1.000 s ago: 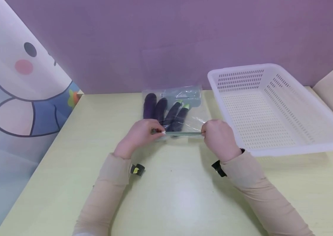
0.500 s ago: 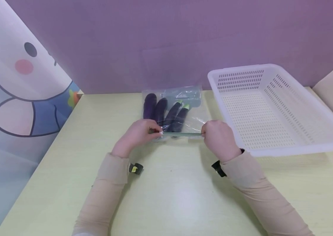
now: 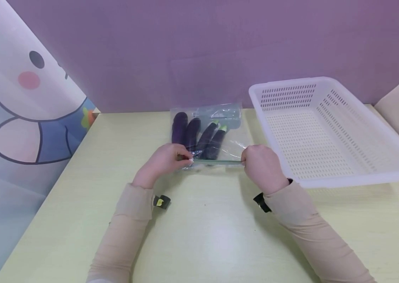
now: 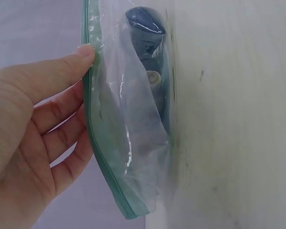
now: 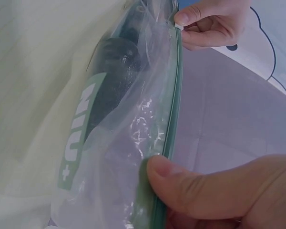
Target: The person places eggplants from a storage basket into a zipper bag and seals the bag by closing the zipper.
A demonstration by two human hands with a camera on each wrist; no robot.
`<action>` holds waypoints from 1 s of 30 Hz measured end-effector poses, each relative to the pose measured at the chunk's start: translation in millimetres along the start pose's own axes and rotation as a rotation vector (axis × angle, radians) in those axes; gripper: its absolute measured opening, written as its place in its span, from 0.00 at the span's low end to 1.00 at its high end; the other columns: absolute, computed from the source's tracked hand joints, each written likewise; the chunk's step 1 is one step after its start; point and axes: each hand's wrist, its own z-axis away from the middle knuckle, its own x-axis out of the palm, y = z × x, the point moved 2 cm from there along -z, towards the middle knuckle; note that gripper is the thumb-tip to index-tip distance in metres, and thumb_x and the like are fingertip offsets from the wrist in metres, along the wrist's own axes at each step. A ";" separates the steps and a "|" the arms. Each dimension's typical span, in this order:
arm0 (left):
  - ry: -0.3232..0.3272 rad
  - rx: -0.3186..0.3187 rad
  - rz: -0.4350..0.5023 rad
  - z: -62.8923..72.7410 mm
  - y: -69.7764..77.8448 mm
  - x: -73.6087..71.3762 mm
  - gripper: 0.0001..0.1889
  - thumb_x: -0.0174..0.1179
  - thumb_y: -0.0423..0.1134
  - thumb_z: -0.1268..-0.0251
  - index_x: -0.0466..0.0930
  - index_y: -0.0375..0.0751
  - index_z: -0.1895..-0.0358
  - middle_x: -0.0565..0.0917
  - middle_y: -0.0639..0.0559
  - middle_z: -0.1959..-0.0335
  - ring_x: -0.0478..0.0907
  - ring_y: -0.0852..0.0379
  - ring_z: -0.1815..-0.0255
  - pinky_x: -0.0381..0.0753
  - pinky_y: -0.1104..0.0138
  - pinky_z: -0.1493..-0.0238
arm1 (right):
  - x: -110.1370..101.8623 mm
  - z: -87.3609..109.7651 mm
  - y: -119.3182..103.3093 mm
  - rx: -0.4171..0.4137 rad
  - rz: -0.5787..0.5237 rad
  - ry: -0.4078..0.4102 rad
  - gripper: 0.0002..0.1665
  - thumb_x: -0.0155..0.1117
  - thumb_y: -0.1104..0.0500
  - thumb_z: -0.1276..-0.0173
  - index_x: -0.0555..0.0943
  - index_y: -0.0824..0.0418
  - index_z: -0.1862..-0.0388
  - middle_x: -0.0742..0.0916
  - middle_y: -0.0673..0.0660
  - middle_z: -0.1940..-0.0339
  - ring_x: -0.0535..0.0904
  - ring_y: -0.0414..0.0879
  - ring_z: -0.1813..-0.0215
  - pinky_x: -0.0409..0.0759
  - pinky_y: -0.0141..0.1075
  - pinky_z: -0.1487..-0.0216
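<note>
A clear zipper bag [image 3: 236,137] with a green zip edge lies on the table, several dark purple eggplants [image 3: 180,127] inside it. My left hand [image 3: 165,159] pinches the zip near its left part; the right wrist view shows a small white slider [image 5: 178,26] at those fingertips. The zip edge [image 4: 102,157] stands raised toward me in the left wrist view. At the bag's right corner my right hand [image 3: 263,165] grips the zip edge between thumb and curled fingers. Between the two hands the zip [image 3: 217,161] is stretched straight.
A white perforated plastic basket [image 3: 353,181] stands on the table right of the bag, close to my right hand. A purple wall [image 3: 199,55] rises behind the table. On the left hangs a cartoon-printed cloth [image 3: 15,204].
My left hand has slid slightly left along the zip with the white slider, lengthening the stretch of zip seen between the hands. My right hand has stayed in place.
</note>
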 end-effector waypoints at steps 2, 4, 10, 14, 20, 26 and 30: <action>-0.001 0.000 0.004 -0.1 -0.5 0.0 0.07 0.64 0.37 0.40 0.86 0.41 0.60 0.86 0.50 0.62 0.79 0.56 0.64 0.78 0.61 0.58 | -0.3 0.0 0.3 0.002 -0.001 -0.007 0.10 0.62 0.74 0.50 0.86 0.63 0.78 0.88 0.60 0.75 0.83 0.57 0.72 0.81 0.48 0.72; -0.006 -0.003 0.009 -0.7 -1.2 0.4 0.07 0.64 0.37 0.40 0.86 0.41 0.59 0.86 0.50 0.62 0.79 0.56 0.64 0.78 0.61 0.58 | -0.8 0.0 0.7 0.005 -0.002 -0.014 0.09 0.63 0.74 0.49 0.87 0.63 0.78 0.88 0.60 0.75 0.83 0.57 0.72 0.81 0.48 0.71; -0.008 0.011 0.011 -3.7 -4.5 0.4 0.08 0.64 0.37 0.39 0.86 0.41 0.59 0.86 0.50 0.62 0.78 0.57 0.66 0.78 0.63 0.60 | -3.1 0.6 2.0 0.020 -0.003 -0.028 0.09 0.63 0.73 0.48 0.87 0.64 0.77 0.88 0.61 0.74 0.83 0.57 0.73 0.81 0.49 0.72; -0.004 0.021 0.007 -3.6 -7.2 -0.2 0.08 0.64 0.38 0.40 0.86 0.41 0.59 0.86 0.50 0.63 0.76 0.58 0.68 0.76 0.65 0.63 | -4.0 0.9 1.9 0.028 -0.009 -0.028 0.08 0.63 0.72 0.47 0.87 0.63 0.78 0.87 0.61 0.75 0.82 0.58 0.73 0.80 0.49 0.73; 0.002 0.052 0.042 -1.2 -9.8 1.2 0.08 0.65 0.37 0.41 0.86 0.39 0.60 0.86 0.50 0.65 0.76 0.58 0.69 0.76 0.66 0.64 | -1.7 0.8 2.3 0.022 -0.005 -0.026 0.08 0.63 0.72 0.48 0.87 0.63 0.78 0.88 0.61 0.75 0.82 0.57 0.73 0.80 0.49 0.73; 0.021 0.034 0.040 4.8 -12.5 2.7 0.07 0.64 0.37 0.40 0.86 0.41 0.61 0.86 0.51 0.64 0.77 0.58 0.67 0.77 0.65 0.61 | 0.5 -0.8 2.2 0.003 0.003 -0.020 0.09 0.63 0.72 0.48 0.87 0.63 0.78 0.88 0.60 0.75 0.83 0.57 0.73 0.80 0.48 0.73; 0.037 0.042 0.034 7.7 -12.8 2.5 0.07 0.64 0.37 0.40 0.86 0.41 0.61 0.86 0.51 0.64 0.78 0.57 0.66 0.77 0.63 0.60 | 0.5 -1.4 1.9 0.002 0.001 -0.019 0.09 0.63 0.73 0.48 0.87 0.62 0.78 0.88 0.60 0.75 0.83 0.57 0.73 0.81 0.48 0.72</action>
